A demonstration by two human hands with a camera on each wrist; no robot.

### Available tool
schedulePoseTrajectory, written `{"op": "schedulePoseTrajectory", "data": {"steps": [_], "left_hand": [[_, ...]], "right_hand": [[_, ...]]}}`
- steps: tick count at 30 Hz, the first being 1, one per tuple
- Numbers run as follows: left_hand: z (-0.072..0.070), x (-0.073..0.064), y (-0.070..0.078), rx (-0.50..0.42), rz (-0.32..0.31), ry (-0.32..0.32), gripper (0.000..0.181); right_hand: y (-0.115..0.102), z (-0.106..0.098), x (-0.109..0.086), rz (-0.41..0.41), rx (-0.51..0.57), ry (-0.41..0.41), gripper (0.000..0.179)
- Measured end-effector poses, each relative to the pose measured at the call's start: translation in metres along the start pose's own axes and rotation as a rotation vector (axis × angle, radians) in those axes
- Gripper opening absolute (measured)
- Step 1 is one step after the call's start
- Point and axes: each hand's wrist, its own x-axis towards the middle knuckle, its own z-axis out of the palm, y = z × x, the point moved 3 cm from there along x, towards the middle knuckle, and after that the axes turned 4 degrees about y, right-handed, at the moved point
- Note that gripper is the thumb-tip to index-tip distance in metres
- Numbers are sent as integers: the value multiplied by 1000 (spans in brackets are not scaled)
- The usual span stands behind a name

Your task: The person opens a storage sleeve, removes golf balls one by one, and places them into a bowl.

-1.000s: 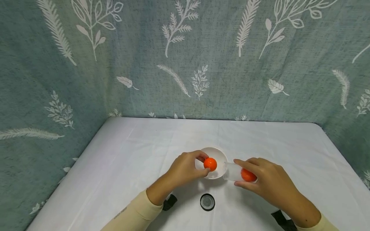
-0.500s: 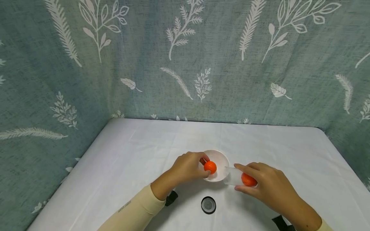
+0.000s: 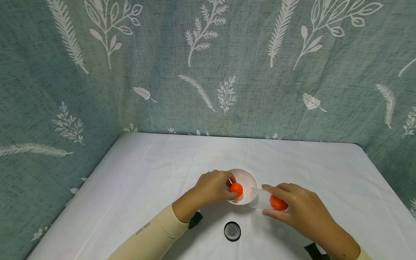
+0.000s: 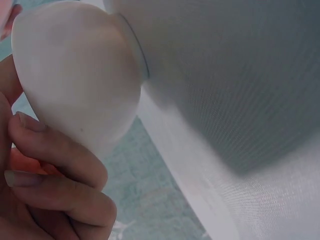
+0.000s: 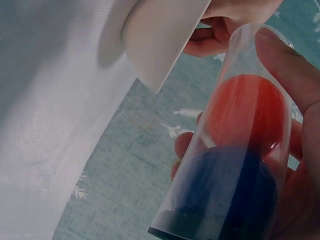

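In the head view my left hand pinches an orange ball between thumb and fingers, just inside the rim of a white bowl. The left wrist view shows the bowl's outer wall with curled fingers beside it; the ball is hidden there. To the right, my right hand grips a clear plastic tube lying on its side, its mouth at the bowl's edge. Inside the tube, the right wrist view shows a red-orange ball and behind it a dark blue ball, with dark green at the base.
A round black lid lies on the white-covered table in front of the bowl. Green leaf-patterned cloth hangs behind the table and along its left side.
My left hand has lowered the orange ball slightly at the bowl. The right hand and its tube keep nearly the same place, and the head view has shifted a little.
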Motion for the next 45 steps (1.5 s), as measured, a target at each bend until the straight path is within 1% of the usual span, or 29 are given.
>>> {"op": "schedulePoseTrajectory", "data": {"steps": [3, 6, 8, 10, 13, 15, 18, 20, 22, 25, 27, 31, 35, 40, 45], "left_hand": [[-1, -3, -2, 2, -1, -3, 28], [-3, -5, -3, 19, 6, 7, 31], [-6, -8, -2, 19, 9, 30, 32], [-10, -10, 0, 4, 18, 75, 32], [-15, -17, 6, -85, 48, 168, 27], [-18, -24, 11, -181, 72, 218, 22], [-21, -33, 20, -335, 107, 250, 17], [-20, -39, 25, -429, 119, 239, 15], [-18, -43, 29, -496, 137, 220, 15], [-13, -46, 32, -564, 169, 190, 16], [-10, -47, 33, -583, 192, 179, 17], [-4, -49, 35, -578, 246, 175, 16], [-2, -51, 37, -572, 280, 178, 14], [-2, -52, 38, -573, 287, 162, 14], [-3, -52, 39, -536, 286, 146, 17]], "right_hand": [[-2, 1, 1, -7, 0, -4, 61], [-2, 0, 3, -13, -2, -1, 61], [-3, 0, 4, -19, -4, 5, 61], [-3, -1, 4, -13, -7, 7, 61], [-2, -2, 2, -10, -9, 17, 61], [-3, -2, 1, -21, -1, 38, 61], [-3, -3, 0, -52, 10, 79, 62], [-3, -4, 0, -67, 13, 98, 63], [-2, -5, 1, -71, 13, 110, 63], [-2, -7, 1, -58, -1, 116, 64], [-3, -8, 0, -56, 4, 121, 64], [-5, -8, -1, -84, 23, 142, 64], [-8, -8, -3, -103, 32, 158, 62], [-12, -10, -3, -112, 40, 159, 63], [-16, -10, -2, -125, 44, 155, 64]]}}
